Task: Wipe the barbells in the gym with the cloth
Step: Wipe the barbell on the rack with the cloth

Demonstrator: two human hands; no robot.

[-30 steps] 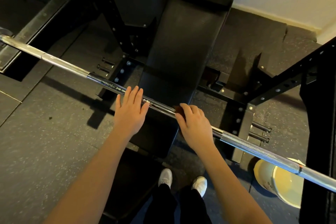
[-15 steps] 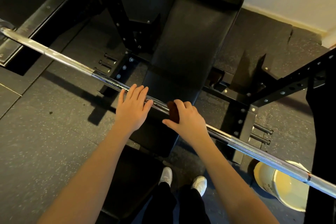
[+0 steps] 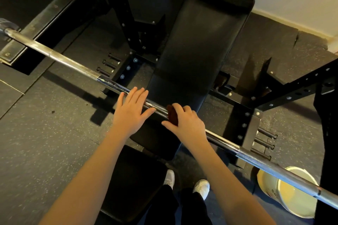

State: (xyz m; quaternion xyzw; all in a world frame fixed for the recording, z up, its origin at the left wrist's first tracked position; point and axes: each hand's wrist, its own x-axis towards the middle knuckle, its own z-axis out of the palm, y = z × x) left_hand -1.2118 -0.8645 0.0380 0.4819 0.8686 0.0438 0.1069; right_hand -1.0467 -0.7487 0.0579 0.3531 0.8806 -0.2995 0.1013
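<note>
Running from the upper left to the lower right, the steel barbell [image 3: 73, 62] crosses the whole view above the dark rubber floor [image 3: 45, 133], its left end close to a long metal beam [image 3: 45, 17]. The left hand [image 3: 131, 113] lies flat on the bar's middle stretch. Its fingers are straight and slightly spread, the thumb is out to the side, and it holds nothing. Just to its right, a small dark reddish-brown cloth [image 3: 172, 116] sits against the bar. The right hand [image 3: 189, 124] grips the cloth there, with its fingers curled over the top of the bar and its thumb pointing toward the left hand. The two hands are near each other but apart. Beneath them the black bench [image 3: 201, 51] stretches away toward the wall. A black rack post [image 3: 296, 86] angles in from the right. At the lower right, a pale yellow bucket [image 3: 289, 195] sits on the floor under the bar's knurled section.
</note>
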